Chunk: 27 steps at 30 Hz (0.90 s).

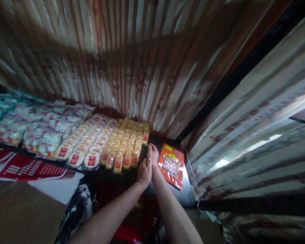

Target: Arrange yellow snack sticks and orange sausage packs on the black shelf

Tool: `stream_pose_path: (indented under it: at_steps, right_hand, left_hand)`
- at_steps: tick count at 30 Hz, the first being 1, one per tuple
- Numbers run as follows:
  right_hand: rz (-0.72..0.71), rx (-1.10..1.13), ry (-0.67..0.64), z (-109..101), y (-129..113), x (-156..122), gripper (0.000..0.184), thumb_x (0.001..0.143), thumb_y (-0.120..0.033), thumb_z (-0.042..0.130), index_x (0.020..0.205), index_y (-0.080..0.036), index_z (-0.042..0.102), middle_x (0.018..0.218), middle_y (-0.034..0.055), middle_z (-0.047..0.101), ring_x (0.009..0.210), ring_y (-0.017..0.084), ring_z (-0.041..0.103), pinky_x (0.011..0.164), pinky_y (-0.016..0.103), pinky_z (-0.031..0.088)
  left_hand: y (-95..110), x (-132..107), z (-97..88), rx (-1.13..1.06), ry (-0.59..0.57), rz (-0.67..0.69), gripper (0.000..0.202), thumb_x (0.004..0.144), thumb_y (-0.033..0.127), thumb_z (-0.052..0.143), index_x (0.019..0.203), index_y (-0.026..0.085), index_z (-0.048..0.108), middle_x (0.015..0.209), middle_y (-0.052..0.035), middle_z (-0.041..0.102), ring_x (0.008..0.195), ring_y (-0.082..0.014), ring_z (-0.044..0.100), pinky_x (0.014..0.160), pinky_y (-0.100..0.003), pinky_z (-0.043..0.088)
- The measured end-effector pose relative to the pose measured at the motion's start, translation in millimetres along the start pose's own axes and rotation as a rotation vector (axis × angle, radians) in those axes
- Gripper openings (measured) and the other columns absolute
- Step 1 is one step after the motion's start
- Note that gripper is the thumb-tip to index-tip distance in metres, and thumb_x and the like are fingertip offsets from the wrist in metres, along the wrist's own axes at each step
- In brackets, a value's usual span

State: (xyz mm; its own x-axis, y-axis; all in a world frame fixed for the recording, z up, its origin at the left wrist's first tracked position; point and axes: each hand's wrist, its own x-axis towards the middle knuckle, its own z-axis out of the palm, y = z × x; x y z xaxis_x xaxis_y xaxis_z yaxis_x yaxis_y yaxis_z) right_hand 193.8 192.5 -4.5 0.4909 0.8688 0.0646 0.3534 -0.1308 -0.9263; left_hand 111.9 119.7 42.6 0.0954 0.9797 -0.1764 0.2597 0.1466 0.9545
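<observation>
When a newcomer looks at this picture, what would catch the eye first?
Probably the flat orange plastic packet, lying just right of the bare right hand. Next, the crowded rows of small yellow wrapped packs, left of the bare left hand. Behind them rises wrinkled brown-and-white sheeting.

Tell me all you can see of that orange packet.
The orange packet lies flat on the dark table, slightly askew. It looks like thin plastic, with a yellow patch in its far left corner and a row of slim brownish pieces across its middle, real or printed. The right hand is beside it; whether the forearm touches it is unclear.
</observation>
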Motion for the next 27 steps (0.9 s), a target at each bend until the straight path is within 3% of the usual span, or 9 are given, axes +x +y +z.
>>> stream_pose_path:
  at_steps: [6,11,16,19,22,25,27]
  right_hand:
    - [0.163,0.273,0.033,-1.2,-6.8,-57.2,0.034,0.074,-0.036,0.044,0.097,-0.016,0.059,0.093,0.0078,0.067,0.075,0.016,0.064,0.067,0.029,0.051]
    - [0.165,0.336,-0.017,-7.6,-10.4,-111.8,0.028,0.076,-0.034,0.044,0.092,-0.017,0.059,0.079,0.0039,0.067,0.063,0.012,0.062,0.059,0.026,0.052]
    - [0.084,0.19,-0.064,-10.0,-2.1,-163.2,0.032,0.079,-0.037,0.041,0.096,-0.018,0.06,0.073,0.0015,0.066,0.055,0.012,0.059,0.053,0.024,0.049]
    - [-0.019,0.085,-0.081,-9.1,7.6,-188.3,0.032,0.081,-0.034,0.039,0.099,-0.019,0.061,0.074,0.0009,0.066,0.057,0.012,0.059,0.056,0.023,0.048]
    - [-0.076,-0.062,-0.161,-8.3,21.5,-208.1,0.031,0.082,-0.028,0.039,0.1,-0.02,0.062,0.075,0.001,0.067,0.064,0.013,0.061,0.065,0.023,0.048]
    - [0.024,-0.298,-0.332,-8.8,40.7,-223.1,0.031,0.082,-0.022,0.04,0.103,-0.022,0.063,0.085,0.0019,0.069,0.077,0.014,0.064,0.076,0.024,0.047]
    - [0.146,-0.471,-0.47,-10.3,55.2,-230.3,0.029,0.081,-0.02,0.045,0.102,-0.022,0.065,0.094,0.0041,0.07,0.087,0.016,0.064,0.078,0.024,0.046]
  left_hand:
    - [-23.5,-42.1,-18.2,0.022,-0.089,0.046,0.034,0.09,0.036,0.031,0.077,0.019,0.057,0.087,-0.0066,0.068,0.084,-0.0181,0.061,0.077,-0.026,0.046]
    - [-47.6,-81.7,-32.7,0.027,-0.149,0.128,0.032,0.089,0.036,0.033,0.086,0.017,0.059,0.095,-0.0066,0.068,0.091,-0.0179,0.06,0.084,-0.026,0.044]
    - [-80.9,-117.9,-51.1,0.017,-0.234,0.225,0.038,0.089,0.037,0.031,0.103,0.016,0.059,0.106,-0.0084,0.066,0.099,-0.0195,0.059,0.088,-0.027,0.042]
    - [-104.5,-134.7,-62.8,0.139,-0.3,0.215,0.04,0.089,0.038,0.028,0.092,0.017,0.062,0.093,-0.0082,0.068,0.089,-0.0188,0.061,0.083,-0.027,0.043]
    - [-128.4,-146.5,-71.8,0.308,-0.377,0.114,0.041,0.089,0.039,0.03,0.072,0.018,0.061,0.076,-0.008,0.067,0.078,-0.0189,0.061,0.077,-0.027,0.043]
    - [-148.7,-152.2,-76.8,0.389,-0.447,0.003,0.039,0.088,0.039,0.036,0.061,0.019,0.058,0.068,-0.0068,0.065,0.076,-0.0191,0.06,0.077,-0.027,0.042]
    - [-158.9,-151.3,-77.8,0.366,-0.433,-0.085,0.033,0.085,0.036,0.045,0.06,0.019,0.058,0.07,-0.0049,0.065,0.08,-0.018,0.06,0.079,-0.025,0.041]
